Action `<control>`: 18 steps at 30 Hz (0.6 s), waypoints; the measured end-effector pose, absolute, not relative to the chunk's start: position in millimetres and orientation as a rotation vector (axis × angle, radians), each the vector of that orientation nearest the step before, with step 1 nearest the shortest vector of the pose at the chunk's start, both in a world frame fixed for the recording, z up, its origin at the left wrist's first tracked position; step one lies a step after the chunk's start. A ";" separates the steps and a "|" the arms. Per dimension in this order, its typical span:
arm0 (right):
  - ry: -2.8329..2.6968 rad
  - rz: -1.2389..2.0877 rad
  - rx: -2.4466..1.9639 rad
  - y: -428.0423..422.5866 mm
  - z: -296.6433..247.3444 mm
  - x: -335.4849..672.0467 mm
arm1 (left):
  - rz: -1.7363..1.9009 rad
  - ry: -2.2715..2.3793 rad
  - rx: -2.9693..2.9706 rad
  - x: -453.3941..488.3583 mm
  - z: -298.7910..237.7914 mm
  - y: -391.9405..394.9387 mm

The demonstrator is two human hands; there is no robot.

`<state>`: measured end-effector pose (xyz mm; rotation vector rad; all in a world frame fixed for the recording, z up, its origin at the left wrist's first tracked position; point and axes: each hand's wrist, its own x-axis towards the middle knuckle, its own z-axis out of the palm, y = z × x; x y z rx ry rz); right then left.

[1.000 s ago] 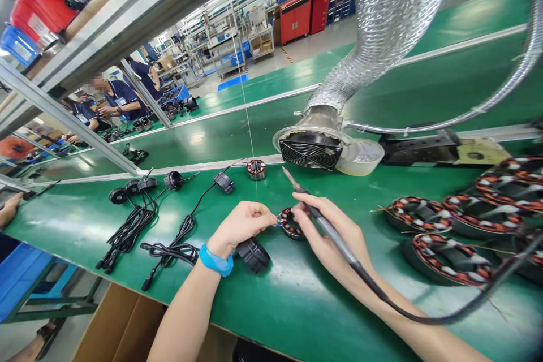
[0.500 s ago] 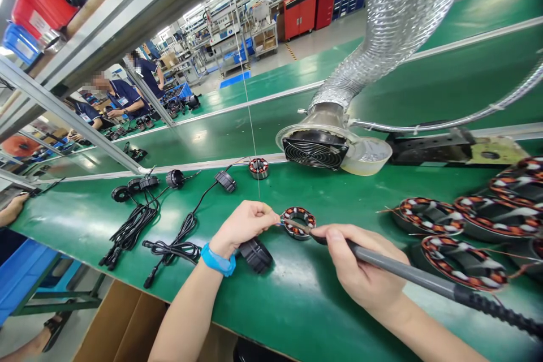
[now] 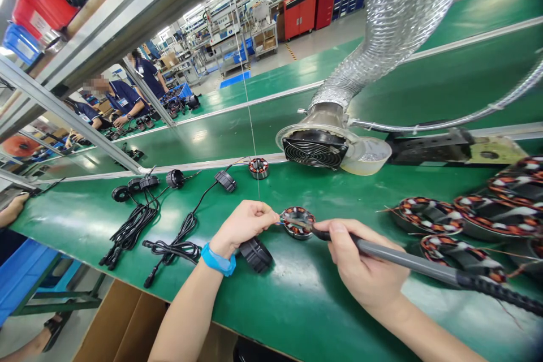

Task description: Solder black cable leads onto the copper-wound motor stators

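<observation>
The left hand [image 3: 246,223] mostly hides the thin wires [image 3: 281,220] it pinches.

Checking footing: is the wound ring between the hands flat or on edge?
Flat on the green bench: the wound ring shows its opening upward.

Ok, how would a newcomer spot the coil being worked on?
On the green bench, find the black fan. Below it in the picture, the coil lies between the left hand and right hand. Unlike the other coils, it has the iron reaching over it.
</observation>
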<state>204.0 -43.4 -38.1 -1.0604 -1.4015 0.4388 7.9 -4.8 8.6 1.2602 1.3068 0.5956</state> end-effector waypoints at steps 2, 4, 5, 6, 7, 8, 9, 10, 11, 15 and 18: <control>-1.359 0.456 -1.054 -43.4 -39.8 205.4 | 0.593 1.313 1.257 8.1 9.1 -5.0; -1.335 0.465 -1.043 -43.4 -40.4 206.6 | 0.588 1.322 1.258 8.4 9.7 -5.1; -1.332 0.469 -1.039 -43.4 -40.3 207.0 | 0.584 1.327 1.262 8.5 9.9 -5.1; -1.333 0.471 -1.038 -43.4 -40.0 207.3 | 0.581 1.331 1.266 8.6 9.9 -5.1; -1.338 0.471 -1.038 -43.5 -39.6 207.4 | 0.579 1.333 1.270 8.5 9.9 -5.0; -1.343 0.468 -1.040 -43.6 -39.2 207.6 | 0.577 1.334 1.273 8.4 9.8 -4.8; -1.349 0.466 -1.042 -43.7 -38.9 207.7 | 0.577 1.334 1.275 8.1 9.5 -4.7; -1.353 0.463 -1.043 -43.8 -38.7 207.9 | 0.576 1.333 1.275 7.9 9.2 -4.6; -1.356 0.460 -1.044 -43.8 -38.7 208.1 | 0.578 1.330 1.274 7.6 8.9 -4.5; -1.356 0.448 -1.043 -43.8 -39.7 208.9 | 0.581 1.321 1.271 7.0 8.1 -4.5; -1.358 0.444 -1.051 -43.7 -40.0 208.9 | 0.572 1.330 1.270 7.2 8.2 -4.5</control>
